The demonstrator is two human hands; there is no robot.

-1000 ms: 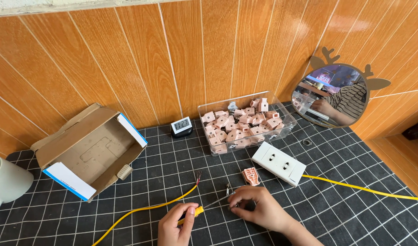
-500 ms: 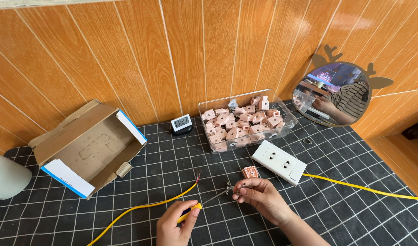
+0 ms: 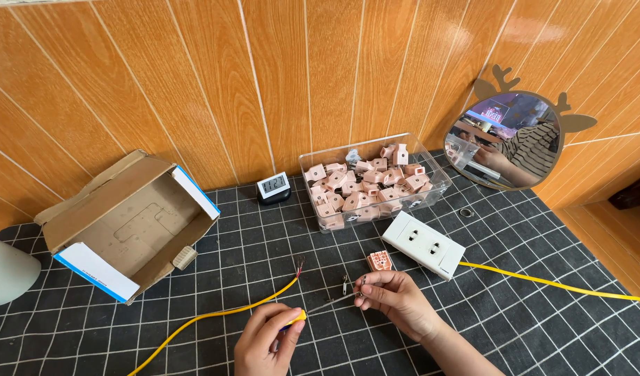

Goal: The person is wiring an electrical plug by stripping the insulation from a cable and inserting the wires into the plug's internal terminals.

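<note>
My left hand [image 3: 264, 342] grips the yellow handle of a thin screwdriver [image 3: 300, 317]. Its metal shaft runs right to my right hand [image 3: 398, 298]. That hand's fingertips pinch a small metal piece at the shaft's tip; what it is I cannot tell. A loose metal clip [image 3: 344, 284] lies just left of those fingers. A pink socket module [image 3: 379, 261] sits on the mat just beyond my right hand. A yellow cable with bared ends [image 3: 222, 313] passes by my left hand. A white double socket [image 3: 423, 245] lies past the module, with a yellow cable [image 3: 543, 282] running right.
A clear box [image 3: 431, 182] full of pink modules stands by the wooden wall. An open cardboard box [image 3: 128, 223] lies at the left, with a white mug [image 3: 6, 273] at the edge. A small digital clock [image 3: 273, 186], a round mirror [image 3: 511, 139] and a metal ring [image 3: 466, 212] are also on the gridded mat.
My right hand has moved a little away from me, closer to the pink module. My left hand has stayed on the screwdriver handle.
</note>
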